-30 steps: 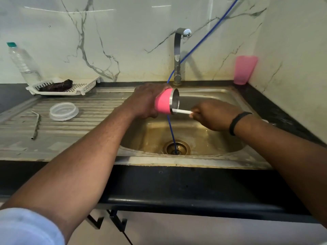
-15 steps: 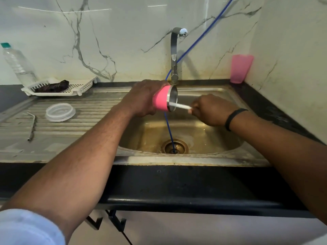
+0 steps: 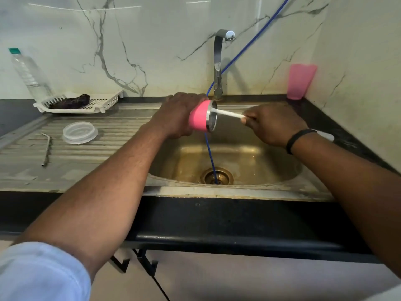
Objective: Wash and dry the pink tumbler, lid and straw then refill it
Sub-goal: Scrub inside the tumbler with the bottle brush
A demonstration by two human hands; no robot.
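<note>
- Upper left of the frame: a clear water bottle (image 3: 30,71) leans against the marble wall behind a white drain tray (image 3: 104,103) with a dark cloth (image 3: 69,101) lying in it; I read the bottle as the likely refill source, though that is a guess.
- Left of centre, on the ribbed drainboard of the desk (image 3: 130,127): the clear lid (image 3: 79,132) lies flat, and the bent metal straw (image 3: 46,148) lies just to its left, apart from it. I judge that both are yet to be washed.
- Centre: my left hand (image 3: 175,115) is wrapped around the pink tumbler (image 3: 198,119), fingers curled over its body, holding it on its side above the sink (image 3: 238,192) with the steel mouth facing right.
- Right of centre: my right hand (image 3: 271,124) pinches the end of a thin white brush handle (image 3: 230,114), whose far end sits inside the tumbler's mouth.
- Step in hand, as I judge it: scrubbing the tumbler's inside, early in the task. No water runs from the tap (image 3: 218,61).
- Next move calls for working the brush round the inner wall with the left grip firm, then a rinse under the tap.
- Upper right: a pink plastic cup (image 3: 300,81) stands in the corner, well apart.
</note>
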